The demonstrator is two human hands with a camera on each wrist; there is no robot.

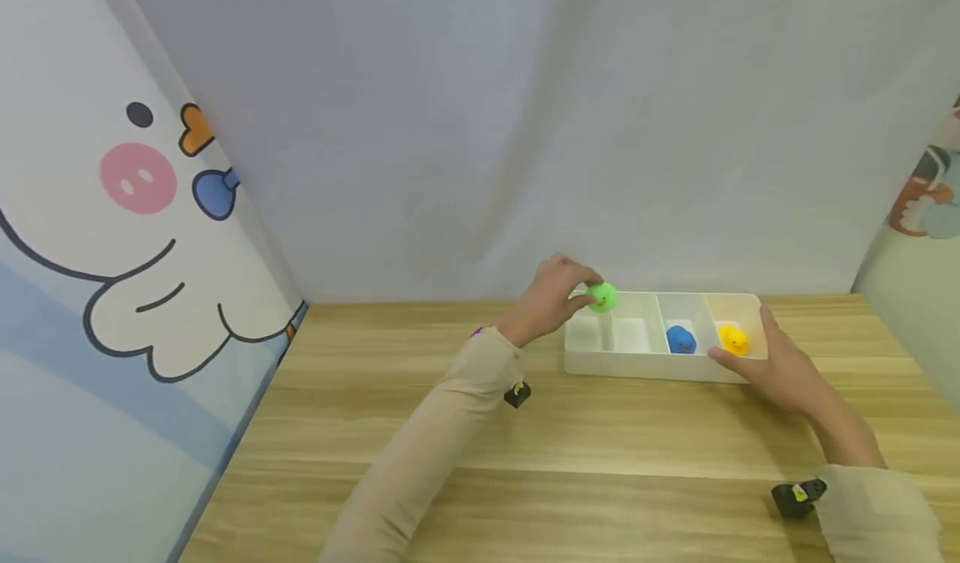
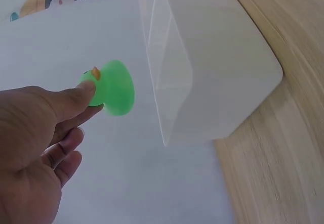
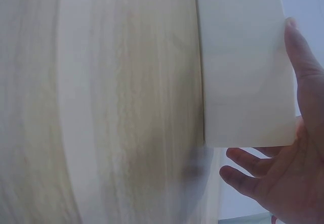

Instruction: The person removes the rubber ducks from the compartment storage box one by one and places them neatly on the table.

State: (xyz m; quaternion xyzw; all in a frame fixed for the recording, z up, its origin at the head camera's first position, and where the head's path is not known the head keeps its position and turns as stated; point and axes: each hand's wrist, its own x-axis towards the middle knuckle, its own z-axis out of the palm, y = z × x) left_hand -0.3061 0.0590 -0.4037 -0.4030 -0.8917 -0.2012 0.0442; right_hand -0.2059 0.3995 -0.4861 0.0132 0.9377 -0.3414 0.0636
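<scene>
Green toy duck (image 1: 602, 299): pinched in left hand (image 1: 553, 296), the nearer, just above left end of white divided tray (image 1: 637, 365). Tray: long axis along desk's (image 1: 315, 404) back edge. Right hand (image 1: 783, 371): fingers spread, touching tray's right end.

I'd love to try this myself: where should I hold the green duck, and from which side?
Probably pinch the green duck by its head, coming from the left, as the left hand does: the head is narrower than the flared base, which points toward the white tray.
</scene>
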